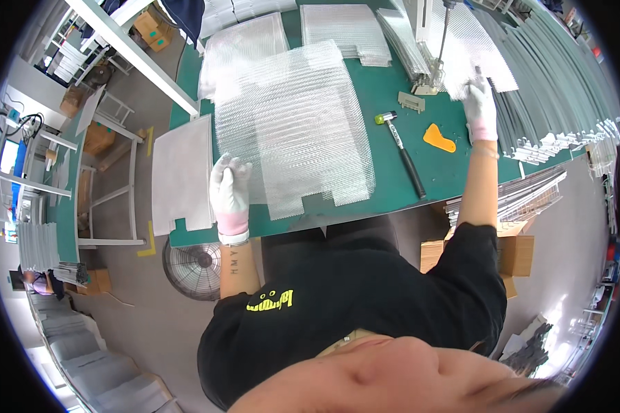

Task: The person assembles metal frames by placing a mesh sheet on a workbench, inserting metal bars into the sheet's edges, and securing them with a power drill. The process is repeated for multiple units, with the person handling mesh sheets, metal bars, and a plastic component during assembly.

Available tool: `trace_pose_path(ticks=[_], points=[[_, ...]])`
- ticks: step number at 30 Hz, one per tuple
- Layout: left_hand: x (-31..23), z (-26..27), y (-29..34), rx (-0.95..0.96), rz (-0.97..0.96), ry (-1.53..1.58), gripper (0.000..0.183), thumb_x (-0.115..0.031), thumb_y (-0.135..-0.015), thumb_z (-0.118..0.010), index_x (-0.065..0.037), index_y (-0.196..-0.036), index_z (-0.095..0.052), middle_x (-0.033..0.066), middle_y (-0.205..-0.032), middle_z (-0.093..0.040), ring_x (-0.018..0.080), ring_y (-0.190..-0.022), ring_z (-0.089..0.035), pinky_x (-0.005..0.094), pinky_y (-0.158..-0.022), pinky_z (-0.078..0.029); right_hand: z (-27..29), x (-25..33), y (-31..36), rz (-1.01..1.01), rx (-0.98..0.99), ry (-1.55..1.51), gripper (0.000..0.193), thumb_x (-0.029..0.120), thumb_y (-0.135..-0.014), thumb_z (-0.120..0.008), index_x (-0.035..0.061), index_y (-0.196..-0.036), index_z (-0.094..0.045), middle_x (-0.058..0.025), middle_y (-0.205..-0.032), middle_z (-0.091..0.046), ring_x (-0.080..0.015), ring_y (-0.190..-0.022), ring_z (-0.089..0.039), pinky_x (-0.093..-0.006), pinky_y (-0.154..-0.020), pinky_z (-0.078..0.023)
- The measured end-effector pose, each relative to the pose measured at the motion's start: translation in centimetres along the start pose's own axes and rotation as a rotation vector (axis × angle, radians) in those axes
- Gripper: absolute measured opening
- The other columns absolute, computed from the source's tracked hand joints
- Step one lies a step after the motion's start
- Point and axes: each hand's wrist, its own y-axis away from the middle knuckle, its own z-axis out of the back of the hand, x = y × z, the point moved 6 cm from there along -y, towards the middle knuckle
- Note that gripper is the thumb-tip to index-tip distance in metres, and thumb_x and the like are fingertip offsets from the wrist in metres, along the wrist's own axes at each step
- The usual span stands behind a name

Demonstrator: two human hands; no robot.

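Note:
Both hands wear white gloves with pink cuffs. My left hand (230,194) is at the left edge of a large silvery mesh sheet (310,124), its fingers loosely bent and apart, with nothing visible in them. Other mesh sheets lie under or against that one, and a notch shows in the near edge. My right hand (481,113) reaches far to the right, over the near edge of another mesh sheet (489,55). Its fingers are closed around a small dark thing too small to name. A hammer (403,155) with a black handle lies between the hands.
An orange-yellow flat piece (439,138) and a grey slotted block (411,102) lie on the green table (386,82). Long grey strips (558,89) are stacked at right. A thin vertical rod (446,34) stands near my right hand. A floor fan (194,270) stands below the table's left.

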Motion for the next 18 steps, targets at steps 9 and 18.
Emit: trace_pose_path(ticks=[9,18], points=[[1.0,-0.2,1.3,-0.016,-0.018,-0.050,0.029,-0.012,-0.104,-0.049,-0.004,-0.131,-0.052,0.0084,-0.119,-0.061,0.0192,-0.112,-0.058,0.0424,-0.103,-0.047,-10.2,5.8,10.4,0.048,0.079,0.479,0.057,0.030,-0.095,-0.063,-0.0058,-0.137,-0.050,-0.0222,-0.134,-0.058,-0.0281,-0.127,-0.053,-0.0354,-0.109,-0.038],[0.0,-6.6,1.7,0.073,-0.305,-0.877,0.035,-0.014,-0.106,-0.035,0.003,-0.134,-0.048,0.0150,-0.124,-0.058,0.0213,-0.112,-0.059,0.0359,-0.099,-0.048,-21.2,9.7,20.4,0.296,0.196,0.747,0.077,0.020,-0.086,-0.072,-0.0099,-0.146,-0.033,-0.0272,-0.137,-0.053,-0.0366,-0.125,-0.056,-0.0378,-0.104,-0.045]])
